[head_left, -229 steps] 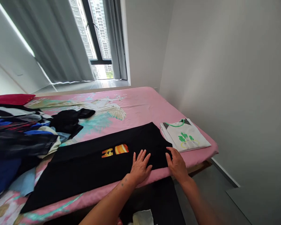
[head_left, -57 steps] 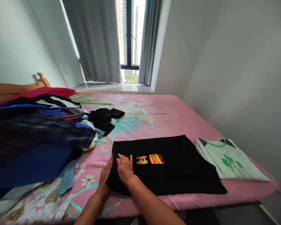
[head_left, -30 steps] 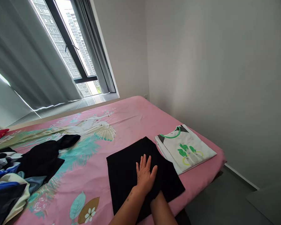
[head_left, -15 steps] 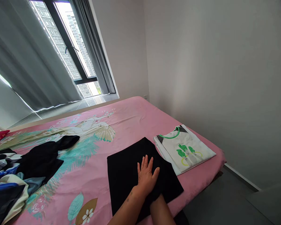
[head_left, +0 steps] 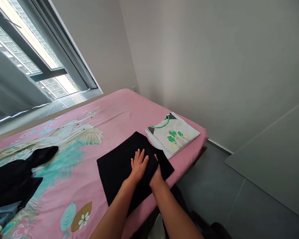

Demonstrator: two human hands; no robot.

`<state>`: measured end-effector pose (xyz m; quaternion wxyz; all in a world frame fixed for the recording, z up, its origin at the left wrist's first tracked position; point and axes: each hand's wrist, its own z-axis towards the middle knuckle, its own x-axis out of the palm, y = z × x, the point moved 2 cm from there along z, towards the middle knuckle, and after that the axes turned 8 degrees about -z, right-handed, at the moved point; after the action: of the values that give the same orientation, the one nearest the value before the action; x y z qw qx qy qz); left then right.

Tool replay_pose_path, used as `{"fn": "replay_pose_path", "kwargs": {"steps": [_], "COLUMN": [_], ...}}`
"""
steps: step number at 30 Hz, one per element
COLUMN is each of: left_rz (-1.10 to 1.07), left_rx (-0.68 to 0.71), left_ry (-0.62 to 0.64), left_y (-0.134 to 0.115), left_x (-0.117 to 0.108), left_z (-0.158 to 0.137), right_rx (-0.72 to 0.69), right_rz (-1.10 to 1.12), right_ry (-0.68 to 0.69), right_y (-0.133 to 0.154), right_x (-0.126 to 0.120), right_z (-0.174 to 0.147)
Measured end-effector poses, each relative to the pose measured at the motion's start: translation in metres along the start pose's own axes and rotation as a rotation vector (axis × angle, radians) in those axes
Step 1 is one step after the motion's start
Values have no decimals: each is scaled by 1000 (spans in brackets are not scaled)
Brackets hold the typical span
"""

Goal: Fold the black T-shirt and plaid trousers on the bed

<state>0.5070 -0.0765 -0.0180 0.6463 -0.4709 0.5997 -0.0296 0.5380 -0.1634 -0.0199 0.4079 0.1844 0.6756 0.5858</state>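
A black garment (head_left: 119, 162), partly folded, lies on the pink bedspread near the bed's edge. My left hand (head_left: 139, 166) rests flat on top of it, fingers spread. My right hand (head_left: 157, 174) is closed around a raised fold on the garment's right side. Part of that hand's fingers is hidden behind the black cloth. Just beyond the garment, to the right, lies a folded white T-shirt (head_left: 178, 132) with a green collar and a green-and-yellow print.
More clothes are heaped on the left of the bed, among them a black garment (head_left: 13, 179). The pink bedspread (head_left: 109, 121) ends on the right above a grey floor (head_left: 209, 186). A bare wall (head_left: 214, 66) rises behind, and a curtained window (head_left: 27, 49) is at upper left.
My view has swung to the right. The right hand, earlier mostly hidden beneath the garment, now shows gripping a lifted fold. My left hand still lies flat on the cloth.
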Motion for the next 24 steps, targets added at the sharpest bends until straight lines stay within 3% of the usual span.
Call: {"fn": "replay_pose_path", "kwargs": {"steps": [6,11,15,19,21,24], "left_rz": [210,340,386,392,367,312], "left_rx": [88,146,203,359,389,405], "left_ry": [-46,-141,-174,-192,-197,-144], "left_y": [-6,-12,-20,-34,-41,-47], "left_x": [20,31,37,55,63,63], "left_z": [-9,-15,-26,-45,-56,-74], "right_rx": [349,434,482,366,234,25], "right_rz": [625,1011,885,607,500,366], "right_ry": [140,37,-164,-350,-336,-181], "right_y": [-32,-54,-64,-59,-45,-15], "right_x": [-36,-61,-76,-85,-85,-79], "right_z": [-62,-100,-108,-100,-91,-75]}}
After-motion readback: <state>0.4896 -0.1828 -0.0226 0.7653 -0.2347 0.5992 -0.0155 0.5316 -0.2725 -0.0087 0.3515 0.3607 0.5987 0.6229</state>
